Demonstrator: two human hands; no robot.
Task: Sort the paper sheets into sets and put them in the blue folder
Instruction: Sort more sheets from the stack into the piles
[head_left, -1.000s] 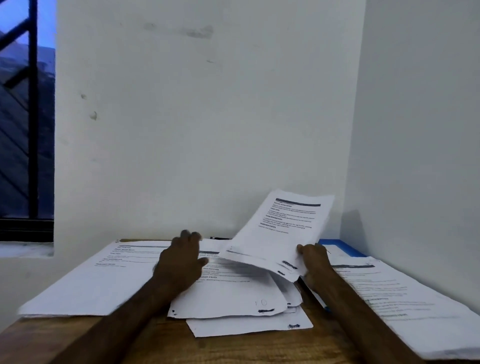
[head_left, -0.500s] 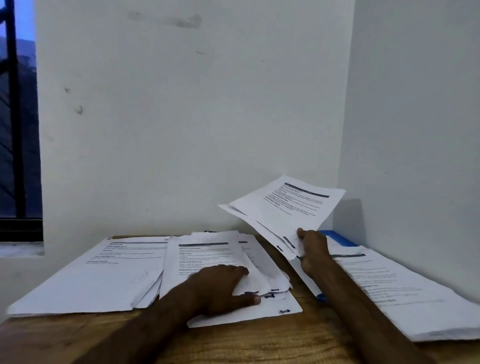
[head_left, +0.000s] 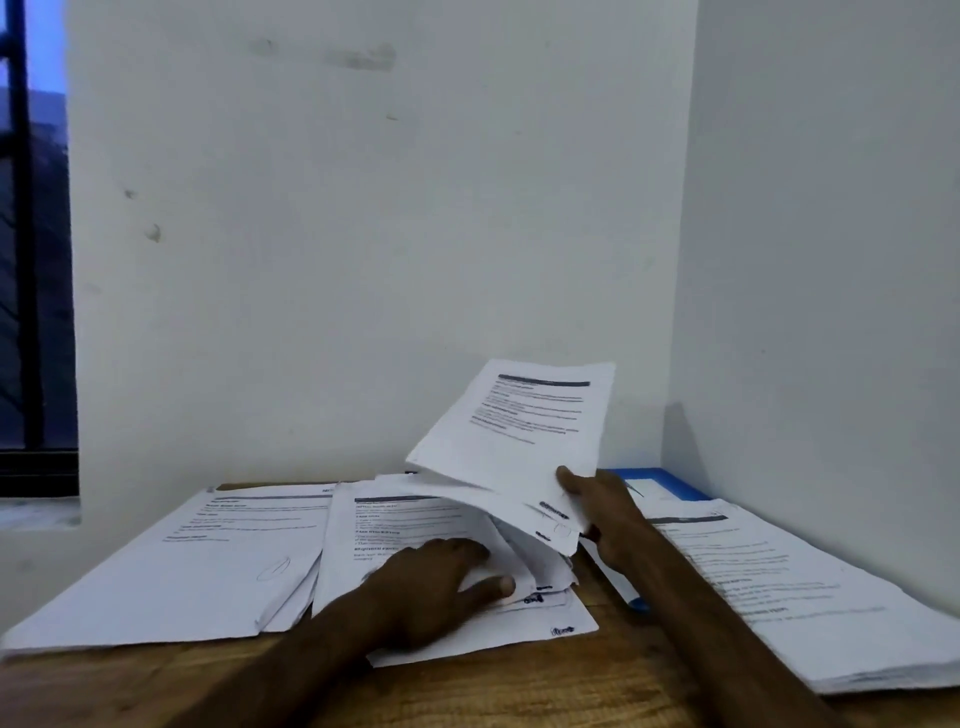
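At a wooden table (head_left: 571, 686) set into a white-walled corner, my left hand (head_left: 436, 587) rests palm down on the middle pile (head_left: 395, 525) of printed paper, fingers loosely spread and thumb pressing its near right edge. My right hand (head_left: 602, 514) pinches a bundle of lifted sheets (head_left: 519, 447), thumb on the printed top page, the other fingers hidden beneath. The bundle tilts up toward the wall, its lower edge curling down onto the middle pile. A left pile (head_left: 208, 561) lies just beside the middle one, overlapped by it. The blue folder (head_left: 654, 480) lies in the far right corner, mostly covered by the right pile (head_left: 779, 582). A dark window (head_left: 31, 260) shows at far left.
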